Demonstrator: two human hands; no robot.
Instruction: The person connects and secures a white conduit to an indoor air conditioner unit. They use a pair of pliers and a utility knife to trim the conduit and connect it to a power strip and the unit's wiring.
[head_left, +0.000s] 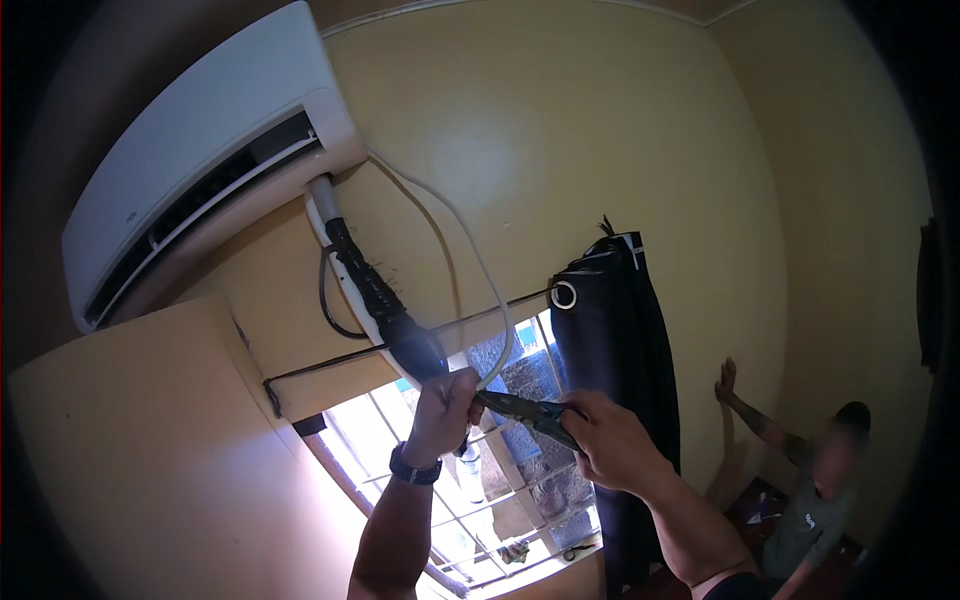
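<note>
My left hand (445, 408) is closed in front of the lower end of a black-wrapped pipe bundle (372, 285). A white cable (490, 275) loops down from the air conditioner to its fingertips, which pinch it; the cable's end is hidden. My right hand (612, 440) is wrapped round the handles of a pair of pliers (525, 410). The jaws point left and reach the cable beside my left fingers. Whether they bite on it I cannot tell. Above the bundle hangs the white wall air conditioner (215, 150), its front flap partly open.
Behind my hands is a bright window with grille bars (520, 487). A thin curtain rod (325, 368) crosses above it, with a dark curtain (620, 370) to the right. A pale panel (170, 450) fills the lower left. Another person (815, 515) leans a hand on the right wall.
</note>
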